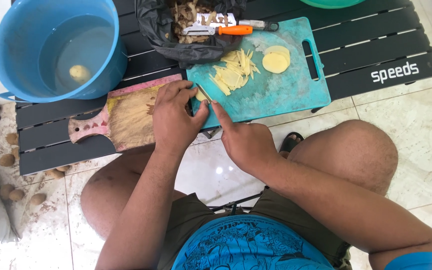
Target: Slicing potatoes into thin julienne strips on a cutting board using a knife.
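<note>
Bright, even daylight across my whole view; nothing is lost in the dark.

I see a small white glare spot on the glossy floor tiles between the knees; shadows under the black slatted table are soft and short; the water in the blue bucket carries a pale sheen; focus is crisp at centre; straight edges bow slightly toward the corners.
</note>
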